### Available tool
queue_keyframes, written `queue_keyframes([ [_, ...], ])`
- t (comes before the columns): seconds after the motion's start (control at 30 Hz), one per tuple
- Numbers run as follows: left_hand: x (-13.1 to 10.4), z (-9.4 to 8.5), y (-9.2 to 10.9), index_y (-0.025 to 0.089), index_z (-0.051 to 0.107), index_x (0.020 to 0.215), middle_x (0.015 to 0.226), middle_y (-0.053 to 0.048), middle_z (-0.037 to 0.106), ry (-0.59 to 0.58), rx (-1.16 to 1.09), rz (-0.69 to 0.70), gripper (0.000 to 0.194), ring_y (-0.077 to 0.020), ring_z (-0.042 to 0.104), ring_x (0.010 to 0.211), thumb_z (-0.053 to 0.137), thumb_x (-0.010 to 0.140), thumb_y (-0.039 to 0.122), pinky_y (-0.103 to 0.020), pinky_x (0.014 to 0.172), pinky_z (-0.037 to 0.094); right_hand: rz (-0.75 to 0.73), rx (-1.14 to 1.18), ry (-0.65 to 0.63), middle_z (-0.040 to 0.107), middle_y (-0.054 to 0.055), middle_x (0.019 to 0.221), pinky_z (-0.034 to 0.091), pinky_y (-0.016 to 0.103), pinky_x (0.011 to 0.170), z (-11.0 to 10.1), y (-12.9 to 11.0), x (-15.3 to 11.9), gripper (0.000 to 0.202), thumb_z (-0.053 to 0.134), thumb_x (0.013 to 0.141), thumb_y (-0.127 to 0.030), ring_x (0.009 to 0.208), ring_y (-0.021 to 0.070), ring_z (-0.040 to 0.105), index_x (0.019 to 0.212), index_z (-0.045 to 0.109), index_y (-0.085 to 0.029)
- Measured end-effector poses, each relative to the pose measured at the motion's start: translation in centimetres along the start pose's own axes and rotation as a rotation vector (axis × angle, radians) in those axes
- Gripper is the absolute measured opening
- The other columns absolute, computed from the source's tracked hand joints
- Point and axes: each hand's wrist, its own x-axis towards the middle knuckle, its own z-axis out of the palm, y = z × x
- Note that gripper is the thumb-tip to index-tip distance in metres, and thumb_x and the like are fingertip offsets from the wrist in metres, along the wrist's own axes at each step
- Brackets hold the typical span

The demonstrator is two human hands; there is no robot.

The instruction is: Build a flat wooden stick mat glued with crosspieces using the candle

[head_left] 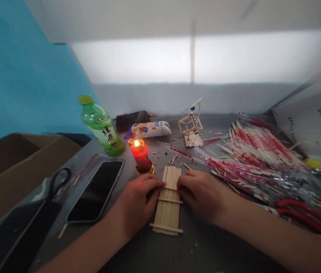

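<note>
A flat panel of wooden sticks [167, 216] laid side by side rests on the grey table between my hands. Short sticks lie across it, one near its front end and one about midway. At the left end of a further cross stick [171, 188], my left hand [139, 195] is closed, thumb and fingers pinching. My right hand [201, 193] is closed around the right end of the same stick, its fingertips partly hidden. Just beyond my left hand burns a red candle [141, 156] in a gold-coloured holder.
A green tea bottle [103, 129], a phone [96, 191] and a snack packet [150, 129] stand or lie left and behind. A small stick frame [190, 125] is at the back. Plastic-wrapped sticks [259, 148] and red-handled scissors [308, 216] lie right.
</note>
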Motion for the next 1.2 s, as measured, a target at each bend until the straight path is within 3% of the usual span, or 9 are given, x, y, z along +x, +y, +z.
queue_keyframes([
  [0.1,-0.1,0.0,0.5,0.021,0.077,0.098,0.093,-0.005,0.077,-0.016,-0.006,-0.056,0.021,-0.0205,0.073,0.084,0.057,0.092,0.017,-0.033,0.077,0.058,0.059,0.064,0.036,0.072,0.007,0.085,0.041,0.03,0.069,-0.2,-0.1,-0.3,0.011,0.059,0.092,-0.019,0.077,0.0203,0.064,0.09,0.069,-0.017],
  [0.23,-0.1,-0.4,1.6,0.023,0.076,0.1,0.096,-0.003,0.08,-0.06,-0.092,-0.251,0.017,-0.0223,0.075,0.085,0.062,0.092,0.025,-0.034,0.078,0.059,0.195,0.176,0.069,0.075,0.008,0.084,0.042,0.032,0.067,-0.6,0.3,-0.2,0.014,0.063,0.089,-0.022,0.075,0.0216,0.067,0.099,0.07,-0.016],
  [0.43,0.2,-0.5,2.9,0.021,0.073,0.105,0.095,-0.004,0.081,-0.096,-0.375,-0.44,0.022,-0.0237,0.077,0.085,0.067,0.087,0.032,-0.034,0.074,0.061,0.336,0.499,-0.049,0.078,0.009,0.083,0.047,0.03,0.058,-1.2,2.2,0.8,0.025,0.068,0.09,-0.032,0.071,0.023,0.072,0.109,0.068,-0.016],
  [0.57,0.4,-0.5,3.2,0.019,0.072,0.107,0.092,-0.005,0.08,-0.085,-0.341,-0.442,0.026,-0.0231,0.074,0.081,0.069,0.084,0.031,-0.034,0.072,0.059,0.392,0.784,-0.144,0.08,0.01,0.088,0.052,0.029,0.06,-1.7,2.6,1.1,0.031,0.059,0.097,-0.029,0.072,0.0219,0.076,0.123,0.055,-0.014],
  [0.7,0.4,-0.5,3.3,0.019,0.073,0.106,0.089,-0.004,0.079,-0.084,-0.298,-0.409,0.025,-0.0216,0.072,0.076,0.068,0.084,0.03,-0.033,0.069,0.057,0.429,0.988,-0.152,0.079,0.012,0.096,0.056,0.032,0.066,-2.2,2.4,0.9,0.039,0.058,0.098,-0.03,0.076,0.0221,0.077,0.131,0.046,-0.014],
  [1.0,0.0,-0.3,2.5,0.019,0.072,0.11,0.083,-0.003,0.076,-0.064,-0.278,-0.437,0.029,-0.0198,0.069,0.068,0.068,0.085,0.033,-0.03,0.06,0.054,0.518,1.214,-0.162,0.071,0.011,0.116,0.056,0.028,0.067,-2.9,2.1,0.8,0.032,0.065,0.094,-0.028,0.076,0.0174,0.077,0.122,0.051,-0.019],
  [1.2,-0.2,-0.1,2.3,0.019,0.069,0.116,0.081,-0.002,0.075,-0.093,-0.303,-0.44,0.034,-0.0204,0.069,0.068,0.065,0.089,0.039,-0.031,0.061,0.053,0.501,1.346,-0.213,0.074,0.009,0.108,0.052,0.021,0.062,-3.1,2.2,0.7,0.024,0.066,0.093,-0.028,0.082,0.0152,0.075,0.113,0.059,-0.017],
])
